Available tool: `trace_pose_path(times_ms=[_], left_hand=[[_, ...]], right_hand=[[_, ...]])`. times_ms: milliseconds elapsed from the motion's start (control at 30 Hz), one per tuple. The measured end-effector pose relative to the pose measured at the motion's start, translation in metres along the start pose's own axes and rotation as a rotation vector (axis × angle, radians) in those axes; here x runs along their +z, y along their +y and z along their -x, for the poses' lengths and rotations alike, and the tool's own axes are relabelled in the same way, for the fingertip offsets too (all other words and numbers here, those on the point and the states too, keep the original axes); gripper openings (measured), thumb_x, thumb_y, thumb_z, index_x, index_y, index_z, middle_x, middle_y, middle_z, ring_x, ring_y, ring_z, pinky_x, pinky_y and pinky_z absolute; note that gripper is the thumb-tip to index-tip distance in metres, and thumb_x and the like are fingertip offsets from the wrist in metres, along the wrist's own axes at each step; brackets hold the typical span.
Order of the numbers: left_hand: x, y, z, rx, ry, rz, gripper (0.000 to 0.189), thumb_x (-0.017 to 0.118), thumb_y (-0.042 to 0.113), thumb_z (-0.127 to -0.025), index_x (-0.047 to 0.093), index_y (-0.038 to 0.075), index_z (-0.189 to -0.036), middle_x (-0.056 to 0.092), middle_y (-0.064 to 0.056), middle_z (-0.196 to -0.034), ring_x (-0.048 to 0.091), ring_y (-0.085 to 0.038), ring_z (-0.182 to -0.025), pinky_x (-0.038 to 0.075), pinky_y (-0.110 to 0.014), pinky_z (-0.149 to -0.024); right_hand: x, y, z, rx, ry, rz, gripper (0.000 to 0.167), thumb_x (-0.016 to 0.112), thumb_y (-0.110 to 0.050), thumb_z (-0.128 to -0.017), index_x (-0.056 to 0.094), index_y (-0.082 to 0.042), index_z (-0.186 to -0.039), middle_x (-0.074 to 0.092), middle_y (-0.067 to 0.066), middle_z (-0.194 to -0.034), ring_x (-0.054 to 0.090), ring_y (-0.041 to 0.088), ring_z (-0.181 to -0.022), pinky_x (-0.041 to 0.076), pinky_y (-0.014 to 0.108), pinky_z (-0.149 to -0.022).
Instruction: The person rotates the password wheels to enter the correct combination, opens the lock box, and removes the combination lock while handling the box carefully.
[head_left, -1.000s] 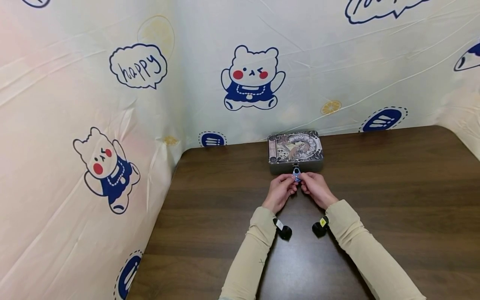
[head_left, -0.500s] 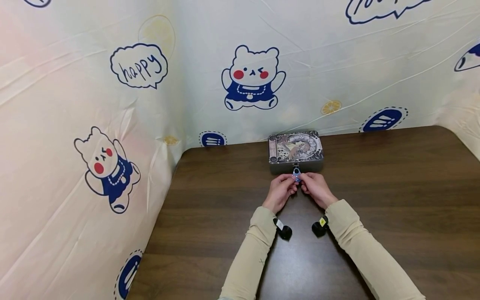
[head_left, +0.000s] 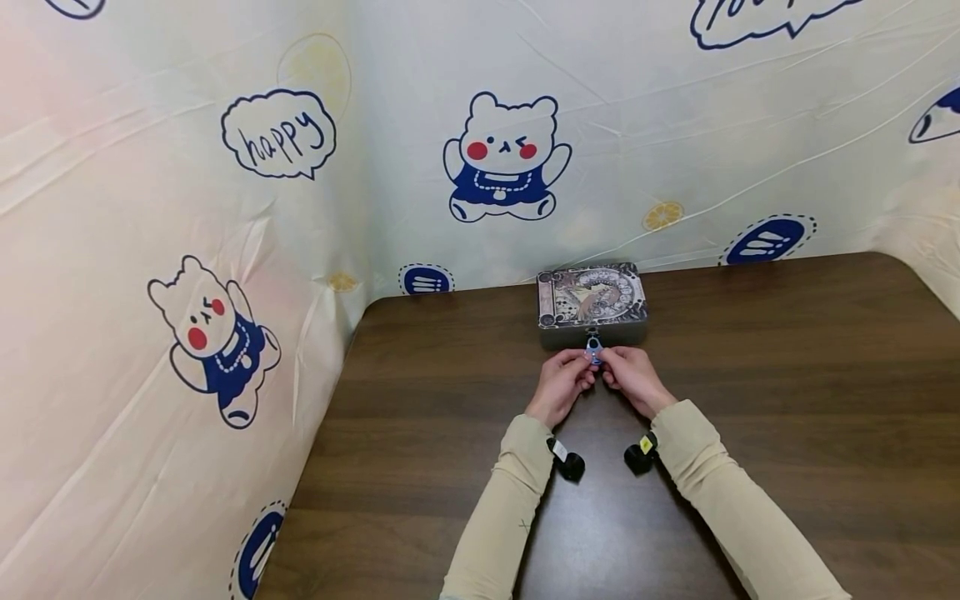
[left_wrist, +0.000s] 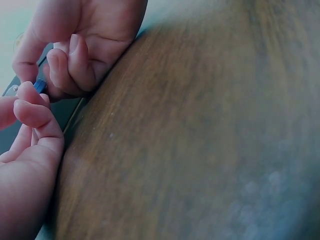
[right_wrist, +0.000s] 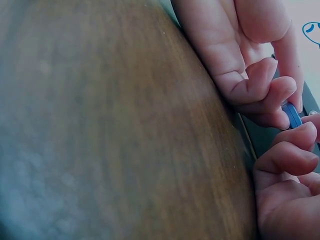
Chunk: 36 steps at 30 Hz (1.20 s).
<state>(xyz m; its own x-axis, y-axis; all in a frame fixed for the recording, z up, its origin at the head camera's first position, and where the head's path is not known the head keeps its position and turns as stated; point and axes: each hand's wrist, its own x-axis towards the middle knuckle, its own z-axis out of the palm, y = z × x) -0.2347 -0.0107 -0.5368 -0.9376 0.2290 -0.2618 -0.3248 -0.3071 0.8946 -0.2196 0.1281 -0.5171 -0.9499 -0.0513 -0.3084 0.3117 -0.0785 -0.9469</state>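
Note:
A tin box (head_left: 592,296) with an ornate printed lid lies closed at the table's back edge. From the latch on its front hangs a small blue padlock (head_left: 594,347), its loop towards the box. My left hand (head_left: 558,382) pinches the padlock's body from the left with thumb and finger. From the other side my right hand (head_left: 636,379) pinches it too, so the fingertips nearly meet. Both wrist views show just a blue sliver of the padlock (right_wrist: 292,115) between the fingers, which hide most of it. The other fingers of both hands are curled beneath.
The brown wooden table (head_left: 787,400) spreads out on both sides of the arms. A pale printed cloth (head_left: 390,167) hangs right behind the box and along the left side. Black cameras sit on both wrists, below the beige sleeves (head_left: 502,483).

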Motion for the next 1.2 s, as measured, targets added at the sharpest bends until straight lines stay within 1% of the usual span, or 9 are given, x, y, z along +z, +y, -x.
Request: trace_pose_path(times_ms=[267,533,600,833,1000,1200], left_hand=[[0.0012,-0.0003,0.0017,0.003,0.002,-0.005,0.005,0.056,0.0,-0.093,0.058,0.004,-0.095,0.061,-0.002,-0.073,0.053,-0.005,-0.055,0.043,-0.014,-0.05],[0.0007,-0.0002,0.0014,0.001,0.003,-0.016,0.007,0.056,0.001,-0.093,0.059,0.001,-0.099,0.06,-0.002,-0.074,0.053,-0.005,-0.056,0.043,-0.015,-0.051],[0.0008,-0.0001,0.0014,-0.001,0.005,-0.013,0.007,0.056,0.001,-0.093,0.059,0.001,-0.099,0.06,-0.002,-0.074,0.053,-0.005,-0.056,0.043,-0.014,-0.051],[0.0013,-0.0005,0.0008,-0.008,0.012,-0.008,0.005,0.057,0.003,-0.094,0.059,0.004,-0.098,0.06,-0.001,-0.074,0.053,-0.005,-0.056,0.043,-0.015,-0.051],[0.0017,-0.0002,0.0008,-0.007,0.023,0.0,0.004,0.057,0.003,-0.094,0.06,0.004,-0.096,0.06,-0.001,-0.073,0.053,-0.006,-0.056,0.043,-0.015,-0.051],[0.0017,0.0003,0.0015,-0.019,0.034,-0.005,0.005,0.057,0.004,-0.094,0.061,0.004,-0.097,0.061,-0.002,-0.074,0.054,-0.006,-0.056,0.044,-0.015,-0.051]], right_hand=[[-0.0013,0.0001,-0.0002,-0.002,0.002,0.0,0.017,0.049,-0.016,-0.097,0.053,-0.003,-0.087,0.047,-0.005,-0.061,0.045,0.002,-0.053,0.039,0.015,-0.049],[-0.0009,0.0003,-0.001,0.001,0.003,-0.006,0.017,0.048,-0.016,-0.096,0.052,-0.003,-0.084,0.047,-0.006,-0.061,0.045,0.002,-0.052,0.04,0.015,-0.048],[-0.0008,-0.0002,-0.0008,0.005,0.0,-0.016,0.018,0.048,-0.016,-0.096,0.052,-0.003,-0.085,0.048,-0.006,-0.061,0.045,0.002,-0.052,0.04,0.015,-0.048],[0.0009,-0.0019,0.0,0.028,0.009,-0.104,0.018,0.048,-0.017,-0.095,0.052,-0.005,-0.083,0.047,-0.006,-0.061,0.044,0.003,-0.05,0.038,0.015,-0.047],[0.0012,-0.0023,-0.0013,0.041,0.01,-0.128,0.018,0.048,-0.02,-0.096,0.051,-0.007,-0.084,0.046,-0.007,-0.062,0.043,0.003,-0.05,0.037,0.015,-0.046],[0.0012,-0.0019,-0.002,0.041,-0.002,-0.093,0.015,0.049,-0.018,-0.095,0.05,-0.006,-0.087,0.046,-0.007,-0.063,0.043,0.003,-0.052,0.038,0.016,-0.048]])
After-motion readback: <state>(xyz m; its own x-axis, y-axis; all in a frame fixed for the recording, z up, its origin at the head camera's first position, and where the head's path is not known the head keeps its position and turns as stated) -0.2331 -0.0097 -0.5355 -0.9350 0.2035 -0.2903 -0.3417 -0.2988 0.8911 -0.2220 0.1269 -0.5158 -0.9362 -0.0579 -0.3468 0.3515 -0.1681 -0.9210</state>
